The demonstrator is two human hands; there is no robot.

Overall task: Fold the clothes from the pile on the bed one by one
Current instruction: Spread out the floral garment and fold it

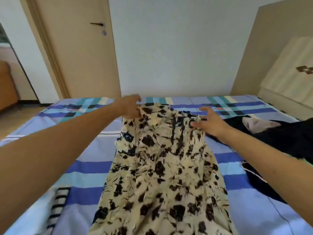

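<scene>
At the far left a beige door (81, 53) with a dark handle (97, 24) stands shut behind the bed (81, 168), which is covered in a blue, teal and white checked sheet. On the near left edge of the bed lies a black-and-white striped garment (56, 207), only partly in view. The left hand (130, 107) reaches to the far side, its fingers curled round the far left corner of the dress (160, 170) and bunching the fabric there. The dress is cream with a dark flower print. It lies spread lengthwise down the middle of the bed, its narrow top far from the person and its wide skirt running off the near edge of the view. The hands are well apart, one at each far corner of the dress. The right hand (209, 123) has its fingers spread and straight, and its thumb and palm rest on the far right corner of the dress without closing on it. Just right of that hand is the pile of dark clothes (288, 134), with a pale piece (259, 124) lying on top of it. Another dark garment (257, 182) with a light dotted edge lies nearer on the right side of the bed. A beige cabinet (288, 68) stands at the far right against the white wall (169, 48).
</scene>
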